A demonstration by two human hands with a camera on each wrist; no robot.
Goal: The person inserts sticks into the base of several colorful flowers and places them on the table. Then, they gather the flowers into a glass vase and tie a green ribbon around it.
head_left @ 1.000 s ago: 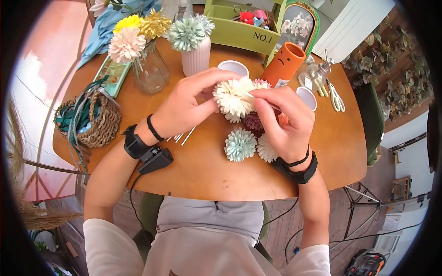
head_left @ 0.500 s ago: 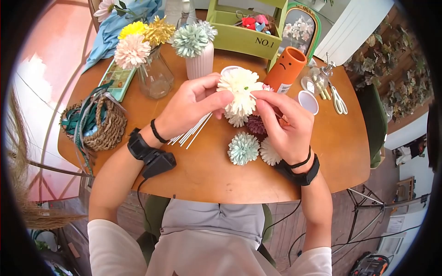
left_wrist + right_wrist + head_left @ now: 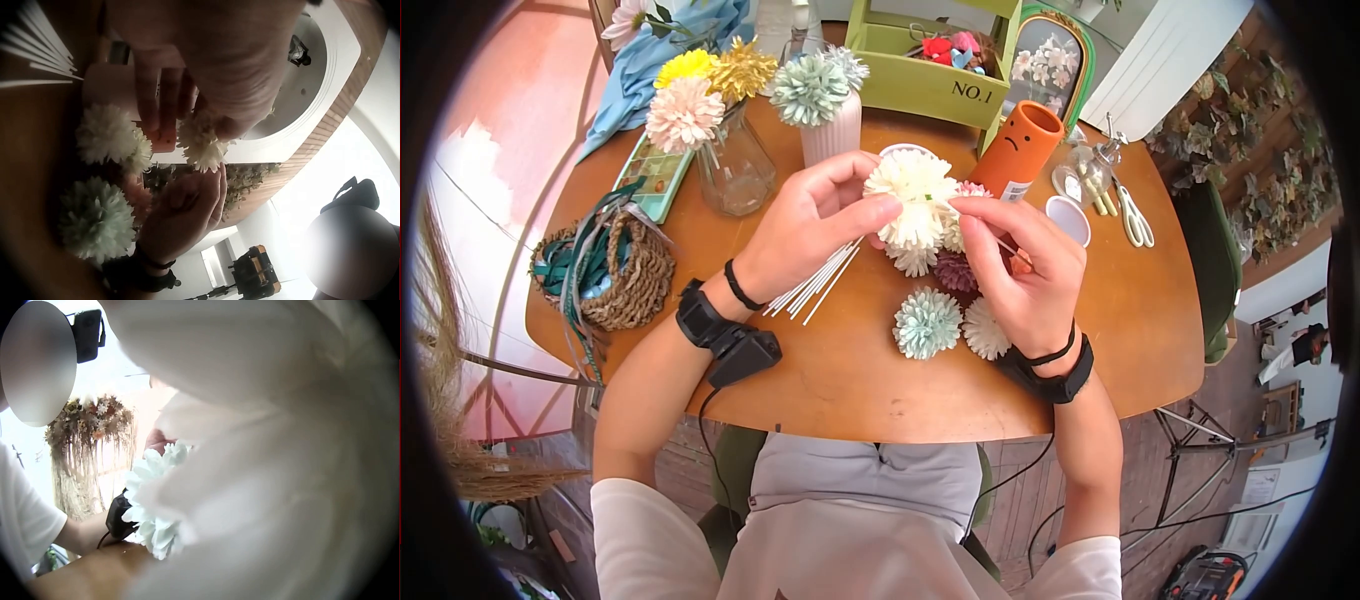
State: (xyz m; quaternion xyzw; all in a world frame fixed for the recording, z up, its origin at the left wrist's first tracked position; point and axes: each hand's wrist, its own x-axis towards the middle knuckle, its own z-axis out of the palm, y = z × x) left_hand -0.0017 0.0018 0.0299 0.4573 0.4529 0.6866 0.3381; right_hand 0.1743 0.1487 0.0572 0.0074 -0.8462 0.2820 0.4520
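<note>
Flower (image 3: pixel 912 228) sits green spot (image 3: pixel 928 198) up in left hand (image 3: pixel 825 207).

The site is presenting as a floral-craft studio or decorated workshop. A wooden bench (image 3: pixel 840 390) is carrying loose flower heads (image 3: pixel 927 323), a glass vase (image 3: pixel 738 180), a ribbon-filled basket (image 3: pixel 650 275), scissors (image 3: pixel 1127 205) and a green "NO.1" crate (image 3: pixel 920 90). Leafy greenery (image 3: pixel 1230 140) is covering a wall — a flower-topped fringe (image 3: pixel 94 434) is hanging elsewhere. A plank floor (image 3: pixel 1010 505) is running below the bench.
</note>
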